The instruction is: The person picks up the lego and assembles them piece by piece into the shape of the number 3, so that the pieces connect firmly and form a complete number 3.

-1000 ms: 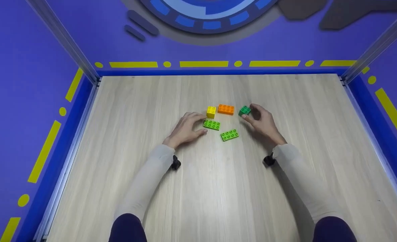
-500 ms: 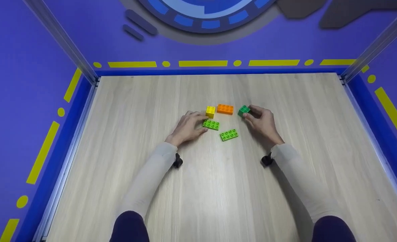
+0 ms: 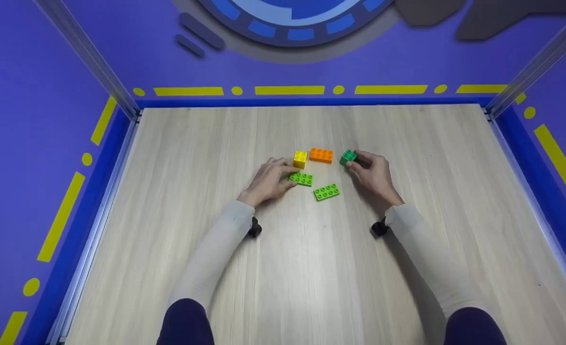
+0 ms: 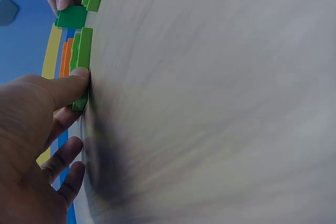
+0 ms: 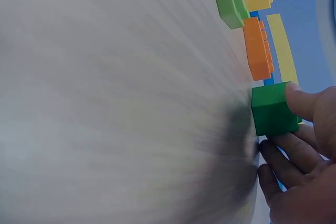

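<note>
My left hand [image 3: 269, 180] pinches the left end of a light green toy building brick [image 3: 304, 179] between thumb and finger. In the left wrist view the thumb presses the near face of that brick [image 4: 84, 48], a finger at its other side. My right hand [image 3: 375, 176] grips a small dark green building brick [image 3: 348, 157]. The right wrist view has the thumb on one upper edge of this brick [image 5: 273, 109] and fingers under its opposite side. A yellow brick [image 3: 300, 160] stands just beyond the left fingertips.
An orange brick [image 3: 321, 155] lies between the yellow and dark green ones. Nearer the person lies a second light green brick [image 3: 327, 192], set at a slant. Blue walls [image 3: 292, 72] bound the wooden table [image 3: 292, 268] at the back and sides.
The left thumb and fingers have closed from around the light green brick onto its end. The right thumb and fingers have tightened on the dark green brick, which has hardly moved.
</note>
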`<state>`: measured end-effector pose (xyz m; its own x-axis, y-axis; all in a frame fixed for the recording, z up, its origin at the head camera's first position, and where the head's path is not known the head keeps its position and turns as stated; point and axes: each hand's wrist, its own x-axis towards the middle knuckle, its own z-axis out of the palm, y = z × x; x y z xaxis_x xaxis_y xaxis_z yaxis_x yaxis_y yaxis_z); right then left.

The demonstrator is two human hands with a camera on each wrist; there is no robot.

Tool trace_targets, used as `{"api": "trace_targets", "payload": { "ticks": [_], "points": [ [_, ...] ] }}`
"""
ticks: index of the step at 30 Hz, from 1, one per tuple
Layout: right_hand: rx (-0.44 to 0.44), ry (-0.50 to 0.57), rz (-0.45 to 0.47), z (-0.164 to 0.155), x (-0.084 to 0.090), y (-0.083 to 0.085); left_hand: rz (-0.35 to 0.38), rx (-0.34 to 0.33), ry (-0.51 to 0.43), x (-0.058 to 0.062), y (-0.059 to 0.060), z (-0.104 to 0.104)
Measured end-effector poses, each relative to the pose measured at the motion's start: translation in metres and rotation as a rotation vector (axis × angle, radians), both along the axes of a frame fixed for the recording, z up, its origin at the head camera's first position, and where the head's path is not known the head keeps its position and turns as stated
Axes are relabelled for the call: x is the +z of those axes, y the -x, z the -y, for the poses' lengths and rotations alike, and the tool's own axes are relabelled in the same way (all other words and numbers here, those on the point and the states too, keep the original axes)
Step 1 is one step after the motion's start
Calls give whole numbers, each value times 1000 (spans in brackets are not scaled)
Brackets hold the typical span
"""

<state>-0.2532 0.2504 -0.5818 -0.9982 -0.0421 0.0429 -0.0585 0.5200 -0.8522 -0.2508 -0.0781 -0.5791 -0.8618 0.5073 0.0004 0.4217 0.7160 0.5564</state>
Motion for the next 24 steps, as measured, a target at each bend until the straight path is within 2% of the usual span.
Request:
{"api": "trace_targets", "payload": {
  "ticks": [14, 24],
  "points": [
    [-17, -7, 9, 2, 6, -6, 22, -7, -68, -1, -17, 8],
    [-23, 40, 51, 4, 14, -12, 9, -21, -92, -4, -28, 13]
  ]
}}
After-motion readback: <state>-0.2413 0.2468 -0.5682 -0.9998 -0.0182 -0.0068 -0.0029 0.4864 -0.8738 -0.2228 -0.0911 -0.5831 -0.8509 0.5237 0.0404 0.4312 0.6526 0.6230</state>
